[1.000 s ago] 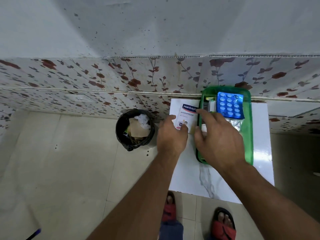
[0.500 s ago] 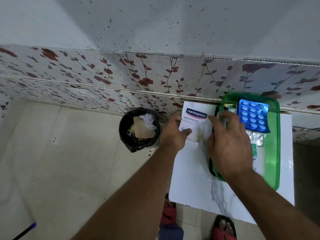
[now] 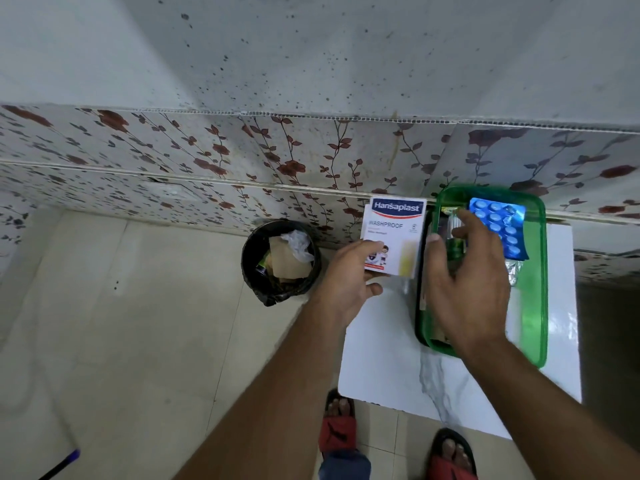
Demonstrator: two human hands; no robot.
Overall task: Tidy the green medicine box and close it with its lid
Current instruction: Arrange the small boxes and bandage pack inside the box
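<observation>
The green medicine box (image 3: 535,278) stands open on a white marble-look table (image 3: 388,362), against the tiled wall. A blue blister pack of tablets (image 3: 500,223) and a silver foil strip (image 3: 514,271) lie inside it. My left hand (image 3: 349,282) holds a white Hansaplast plaster box (image 3: 394,233) lifted just left of the green box. My right hand (image 3: 467,282) reaches into the green box's left side, fingers around a small green item (image 3: 455,249) that is mostly hidden. I see no lid.
A black bin (image 3: 280,261) with paper and plastic waste stands on the floor left of the table. The flowered tile wall (image 3: 242,161) runs behind. My sandalled feet (image 3: 341,424) are at the table's near edge.
My left hand has lifted the plaster box off the table and tilted it upright. My right hand has slid deeper into the green box. The camera view shifted left.
</observation>
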